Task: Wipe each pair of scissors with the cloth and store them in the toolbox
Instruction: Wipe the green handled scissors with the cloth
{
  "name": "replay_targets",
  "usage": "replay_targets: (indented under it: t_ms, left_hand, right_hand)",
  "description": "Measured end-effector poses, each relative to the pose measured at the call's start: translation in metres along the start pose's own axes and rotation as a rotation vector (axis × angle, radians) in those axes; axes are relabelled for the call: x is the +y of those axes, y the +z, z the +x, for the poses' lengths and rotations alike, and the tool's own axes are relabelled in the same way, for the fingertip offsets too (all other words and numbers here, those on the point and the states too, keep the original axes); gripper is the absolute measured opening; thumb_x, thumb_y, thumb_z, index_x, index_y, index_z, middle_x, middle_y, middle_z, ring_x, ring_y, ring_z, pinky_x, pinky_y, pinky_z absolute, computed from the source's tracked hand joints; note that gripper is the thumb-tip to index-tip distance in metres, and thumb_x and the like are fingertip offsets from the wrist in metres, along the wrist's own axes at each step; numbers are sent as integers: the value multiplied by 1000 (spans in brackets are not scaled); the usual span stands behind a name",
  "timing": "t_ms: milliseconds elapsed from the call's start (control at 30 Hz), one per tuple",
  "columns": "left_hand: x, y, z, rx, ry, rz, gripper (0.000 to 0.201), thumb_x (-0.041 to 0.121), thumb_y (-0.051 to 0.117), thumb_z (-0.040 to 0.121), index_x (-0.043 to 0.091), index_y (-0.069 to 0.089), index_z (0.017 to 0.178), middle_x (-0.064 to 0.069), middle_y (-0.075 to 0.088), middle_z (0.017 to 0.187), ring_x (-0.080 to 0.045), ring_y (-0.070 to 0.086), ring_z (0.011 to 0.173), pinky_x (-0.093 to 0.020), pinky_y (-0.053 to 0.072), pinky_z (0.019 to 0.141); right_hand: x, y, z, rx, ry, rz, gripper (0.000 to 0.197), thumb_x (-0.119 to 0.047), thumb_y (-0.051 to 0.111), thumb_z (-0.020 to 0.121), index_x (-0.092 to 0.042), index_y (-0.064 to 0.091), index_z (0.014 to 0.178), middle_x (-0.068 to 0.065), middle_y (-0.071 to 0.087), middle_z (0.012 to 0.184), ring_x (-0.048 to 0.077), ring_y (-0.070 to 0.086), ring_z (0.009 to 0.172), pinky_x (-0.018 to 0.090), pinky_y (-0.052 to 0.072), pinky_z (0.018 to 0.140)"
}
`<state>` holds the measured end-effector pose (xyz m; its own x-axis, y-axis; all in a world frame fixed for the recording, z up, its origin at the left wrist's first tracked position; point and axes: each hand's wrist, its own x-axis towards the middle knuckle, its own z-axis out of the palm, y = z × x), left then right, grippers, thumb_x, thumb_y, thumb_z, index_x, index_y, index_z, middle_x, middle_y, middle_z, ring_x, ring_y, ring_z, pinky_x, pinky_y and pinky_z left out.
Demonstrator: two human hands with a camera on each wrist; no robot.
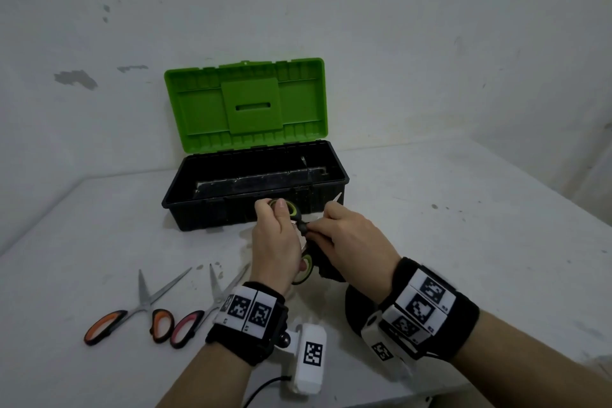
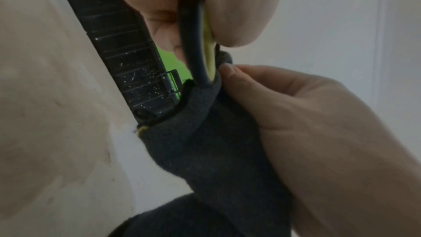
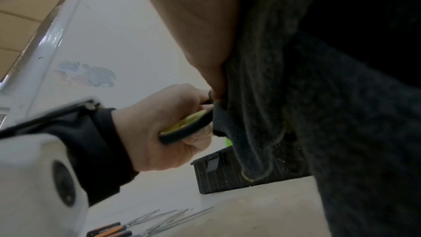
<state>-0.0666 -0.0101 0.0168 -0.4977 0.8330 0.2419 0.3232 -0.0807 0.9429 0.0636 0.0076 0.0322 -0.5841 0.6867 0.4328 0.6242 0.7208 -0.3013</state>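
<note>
My left hand grips the black-and-green handles of a pair of scissors, held in the air just in front of the toolbox. My right hand pinches a dark grey cloth around the scissors where the blades begin. A pale blade tip pokes out beyond the right hand. In the left wrist view the cloth wraps the scissors just below the handle loop. The toolbox is black and stands open, its green lid upright against the wall.
Two more pairs of scissors lie on the white table at the left, blades spread: an orange-handled pair and a pink-handled pair partly under my left wrist. A wall stands close behind the toolbox. The table's right edge runs diagonally.
</note>
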Motion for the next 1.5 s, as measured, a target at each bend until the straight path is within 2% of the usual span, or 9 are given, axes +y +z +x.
replay_targets:
  t_ms: [133,233,300,400,600,900,1033,1200,1500]
  left_hand:
    - [-5,-4,3,26,-30,-7,28,34,29,108,11,44,104,-9,52,77,-16,46,53,-21,36,35]
    - [-2,1,-1,23,26,4,27,30,31,108,7,44,104,-8,52,76,-16,47,56,-14,34,34]
    - [0,2,-2,35,50,13,26,30,31,108,9,44,102,-7,53,75,-18,49,57,-17,38,38]
    - [-5,-2,3,57,-6,4,27,36,30,107,14,44,101,-8,55,77,-24,53,61,-35,48,45]
    - [-5,2,0,46,-1,-13,26,36,30,107,14,44,101,-9,55,75,-23,54,59,-34,46,43]
    - [-2,-13,12,84,-77,-95,28,37,29,107,14,44,104,-8,49,78,-17,47,54,-27,44,36]
    - [-5,-16,18,100,-128,-86,30,42,28,106,17,45,102,-6,54,85,-21,53,66,-46,57,52]
    - [-13,-13,22,105,-195,-123,32,43,27,107,16,43,105,-8,51,88,-21,52,68,-25,44,39]
    - [-19,9,23,92,-279,-194,31,46,28,105,20,45,104,-10,52,90,-23,52,69,-29,46,47]
  right_hand:
    - [2,-3,-7,-26,-11,4,24,-29,54,98,-16,74,99,-7,42,86,24,58,74,37,49,60]
    - [1,0,-2,57,-11,17,22,-27,55,97,-13,72,98,0,50,88,27,58,69,40,51,58]
    - [-1,3,-1,66,3,11,22,-27,55,97,-12,71,97,3,50,90,28,58,69,43,51,58]
    - [1,2,-7,10,23,5,24,-28,53,99,-13,72,101,2,52,93,28,59,75,41,50,61]
    - [-4,4,-9,109,1,21,20,-26,58,96,-13,73,97,2,54,89,24,58,68,37,50,55]
    - [36,-10,-9,73,177,60,20,-27,60,94,-16,76,94,-2,57,87,22,59,76,40,50,69]
    - [53,-27,-6,150,288,81,13,-24,66,90,-19,78,91,-1,66,83,19,61,79,25,41,72]
    - [81,-42,-5,241,477,160,12,-25,68,89,-18,78,90,-7,70,83,8,57,75,10,34,64]
    - [138,-11,-1,-33,729,196,21,-26,65,90,-16,73,107,2,72,108,21,64,105,23,44,85]
